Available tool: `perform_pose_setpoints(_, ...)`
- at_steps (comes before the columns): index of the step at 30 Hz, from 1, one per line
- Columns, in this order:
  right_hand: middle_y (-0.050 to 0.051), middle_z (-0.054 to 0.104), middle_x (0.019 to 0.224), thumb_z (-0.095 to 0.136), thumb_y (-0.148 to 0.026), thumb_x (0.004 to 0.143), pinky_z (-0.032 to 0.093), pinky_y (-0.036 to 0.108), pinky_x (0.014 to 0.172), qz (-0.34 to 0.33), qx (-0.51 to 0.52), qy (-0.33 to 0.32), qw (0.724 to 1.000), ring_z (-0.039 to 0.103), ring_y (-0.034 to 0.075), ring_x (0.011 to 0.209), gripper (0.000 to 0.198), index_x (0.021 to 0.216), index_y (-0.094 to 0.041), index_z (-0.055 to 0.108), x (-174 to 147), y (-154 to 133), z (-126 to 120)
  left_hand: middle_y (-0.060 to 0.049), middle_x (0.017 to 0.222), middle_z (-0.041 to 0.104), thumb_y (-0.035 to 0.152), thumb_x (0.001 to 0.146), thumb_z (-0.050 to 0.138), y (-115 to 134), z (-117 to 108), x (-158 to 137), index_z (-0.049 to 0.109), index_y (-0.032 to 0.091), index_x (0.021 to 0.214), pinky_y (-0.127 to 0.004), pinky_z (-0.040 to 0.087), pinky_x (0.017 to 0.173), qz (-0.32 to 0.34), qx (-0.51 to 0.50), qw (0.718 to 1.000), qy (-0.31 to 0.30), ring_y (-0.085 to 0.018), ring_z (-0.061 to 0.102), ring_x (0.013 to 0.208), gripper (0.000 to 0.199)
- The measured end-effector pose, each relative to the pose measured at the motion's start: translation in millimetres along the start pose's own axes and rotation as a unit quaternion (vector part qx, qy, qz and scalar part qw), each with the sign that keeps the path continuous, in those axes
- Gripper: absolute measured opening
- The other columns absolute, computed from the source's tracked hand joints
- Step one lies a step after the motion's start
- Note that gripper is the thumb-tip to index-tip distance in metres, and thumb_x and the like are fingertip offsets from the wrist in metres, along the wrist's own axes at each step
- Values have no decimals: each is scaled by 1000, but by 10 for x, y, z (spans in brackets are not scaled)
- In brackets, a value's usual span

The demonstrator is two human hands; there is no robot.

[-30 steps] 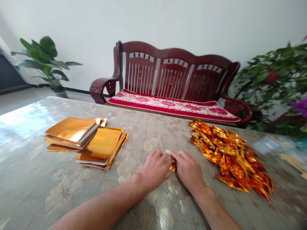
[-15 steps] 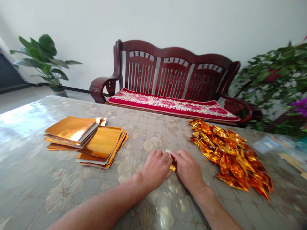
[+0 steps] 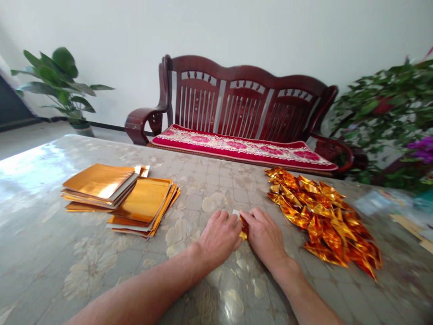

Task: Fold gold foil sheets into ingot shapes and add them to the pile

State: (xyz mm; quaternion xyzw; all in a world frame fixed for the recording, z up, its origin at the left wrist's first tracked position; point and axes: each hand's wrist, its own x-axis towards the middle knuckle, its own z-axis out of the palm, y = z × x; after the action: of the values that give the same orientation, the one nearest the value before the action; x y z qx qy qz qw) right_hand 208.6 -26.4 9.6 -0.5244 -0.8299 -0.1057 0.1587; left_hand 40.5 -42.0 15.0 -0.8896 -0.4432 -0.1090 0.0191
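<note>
Over last second, grips nearly unchanged: left hand (image 3: 219, 237) and right hand (image 3: 266, 234), fingers curled closed, pinch gold foil piece (image 3: 244, 230) between them, well short of counter's (image 3: 199, 180) far edge. Shaping apparently unfinished. Sheet stack (image 3: 144, 203) nearer far-left corner.

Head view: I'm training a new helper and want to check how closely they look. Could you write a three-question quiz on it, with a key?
1. Multiple choice: what is held between the left hand and the right hand?
A) the purple flower
B) a small gold piece
C) the red seat cover

2. True or false: the pile of folded gold pieces lies to the right of both hands.

3. Open question: which piece of furniture stands just beyond the far edge of the table?

Key: 1. B; 2. True; 3. The wooden bench.
</note>
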Motion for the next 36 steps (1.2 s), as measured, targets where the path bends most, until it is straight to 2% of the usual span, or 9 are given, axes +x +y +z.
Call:
perform_pose_setpoints(4, 2, 60, 86, 56, -19, 92, 39, 27, 66, 4, -5, -5, 1000, 55, 18, 79, 25, 109, -31, 70, -1, 41, 25, -7, 104, 64, 36, 95, 55, -1, 0, -4, 58, 18, 113, -38, 43, 80, -2, 2, 1000, 9, -25, 56, 97, 26)
perform_pose_setpoints(10, 2, 64, 94, 46, -13, 94, 42, 25, 69, 99, 80, -17, 992, 61, 16, 85, 35, 116, -27, 69, -5, 155, 97, -4, 102, 65, 31, 96, 56, -22, 50, 17, 63, 22, 101, -37, 42, 79, -11, -5, 1000, 11, -23, 57, 95, 12)
perform_pose_setpoints(13, 6, 64, 98, 52, -24, 95, 43, 31, 77, 100, 33, -8, 994, 59, 21, 91, 30, 121, -23, 66, -5, 126, 94, -3, 101, 67, 34, 96, 55, -29, 64, 25, 64, 22, 99, -38, 41, 80, -12, -9, 1000, 24, -23, 57, 95, 15)
perform_pose_setpoints(16, 9, 63, 99, 61, -34, 91, 41, 36, 76, 85, -26, -5, 996, 55, 25, 90, 35, 124, -22, 63, -13, 63, 78, -3, 99, 68, 36, 96, 55, -42, 76, 29, 66, 23, 97, -38, 41, 79, -15, -14, 999, 31, -23, 57, 95, 18)
perform_pose_setpoints(22, 8, 62, 100, 63, -31, 89, 40, 36, 75, 91, -39, 5, 995, 53, 25, 87, 33, 122, -24, 62, -43, 110, 87, 2, 109, 70, 41, 96, 55, -102, 112, 22, 70, 29, 97, -37, 39, 82, -39, -61, 996, 49, -21, 58, 98, 20)
perform_pose_setpoints(27, 7, 63, 99, 52, -24, 94, 43, 35, 84, 142, 66, -10, 988, 56, 22, 94, 23, 113, -21, 64, -43, 240, 100, 2, 114, 69, 41, 92, 61, -146, 121, 21, 73, 33, 100, -38, 38, 86, -53, -86, 993, 56, -21, 58, 104, 16)
perform_pose_setpoints(29, 6, 64, 100, 50, -25, 94, 43, 33, 87, 136, 123, -26, 983, 57, 21, 98, 23, 112, -22, 65, -32, 244, 89, 3, 119, 67, 41, 88, 67, -151, 112, 25, 73, 34, 100, -39, 38, 90, -61, -91, 992, 61, -22, 57, 107, 15)
perform_pose_setpoints(32, 4, 63, 104, 55, -27, 92, 44, 33, 88, 110, 155, -49, 981, 57, 22, 104, 21, 110, -25, 66, -11, 206, 57, 1, 125, 64, 42, 84, 71, -132, 76, 18, 70, 32, 105, -40, 38, 93, -83, -86, 991, 67, -24, 55, 111, 23)
perform_pose_setpoints(36, 3, 63, 103, 58, -26, 89, 43, 32, 85, 113, 171, -64, 977, 57, 21, 102, 15, 102, -26, 67, 5, 167, 18, -6, 113, 63, 44, 82, 72, -46, 4, -33, 64, 24, 108, -41, 40, 89, -155, -58, 985, 56, -26, 56, 104, 34)
